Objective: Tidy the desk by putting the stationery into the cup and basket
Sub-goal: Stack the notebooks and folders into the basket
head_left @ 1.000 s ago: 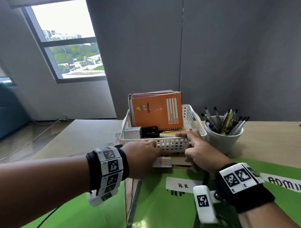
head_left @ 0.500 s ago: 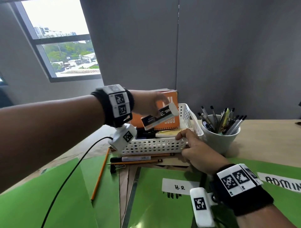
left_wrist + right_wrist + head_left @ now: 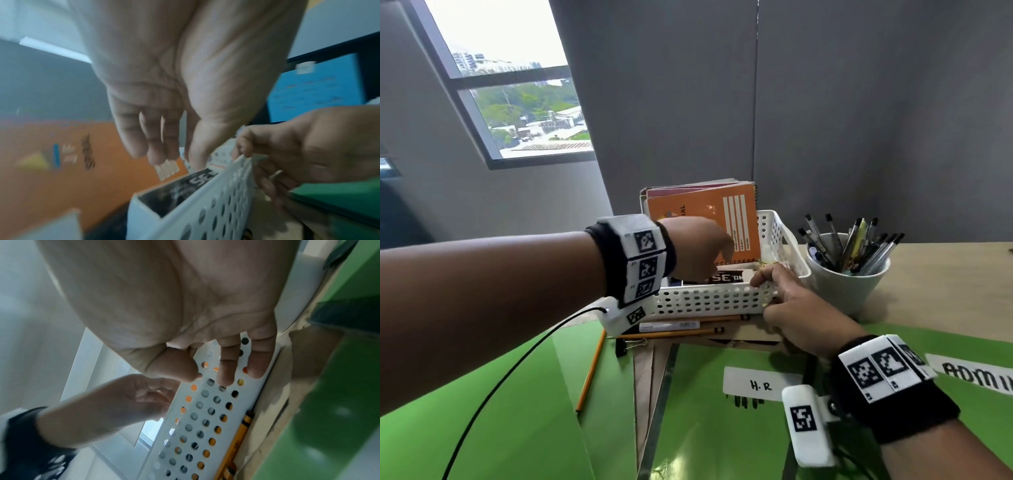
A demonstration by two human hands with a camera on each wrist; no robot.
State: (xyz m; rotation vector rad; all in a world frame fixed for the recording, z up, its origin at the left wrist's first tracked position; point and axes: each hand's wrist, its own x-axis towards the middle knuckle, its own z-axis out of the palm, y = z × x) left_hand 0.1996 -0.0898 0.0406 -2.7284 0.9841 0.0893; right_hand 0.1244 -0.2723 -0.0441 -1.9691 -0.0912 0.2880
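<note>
A white perforated basket (image 3: 705,301) stands on the desk with an orange spiral notebook (image 3: 709,219) upright at its back. A black-and-white box (image 3: 726,277) lies inside along the front wall. My left hand (image 3: 709,260) hovers just above that box, its fingers (image 3: 156,146) hanging straight and loose, holding nothing. My right hand (image 3: 763,284) grips the basket's front rim near the right corner, thumb over the edge and fingers (image 3: 226,369) on the outer wall (image 3: 205,426). A white cup (image 3: 849,287) full of pens stands right of the basket.
Two pencils and a pen (image 3: 678,330) lie against the basket's front, with a black binder clip (image 3: 626,346) beside them. Another pencil (image 3: 590,373) lies on a green folder (image 3: 500,411). Labels "H.R" (image 3: 756,385) and "ADMIN" sit on other green folders. A grey partition stands behind.
My left hand lifted the box off the desk, carried it over the basket, lowered it inside and let go. My right hand stayed on the basket's front rim.
</note>
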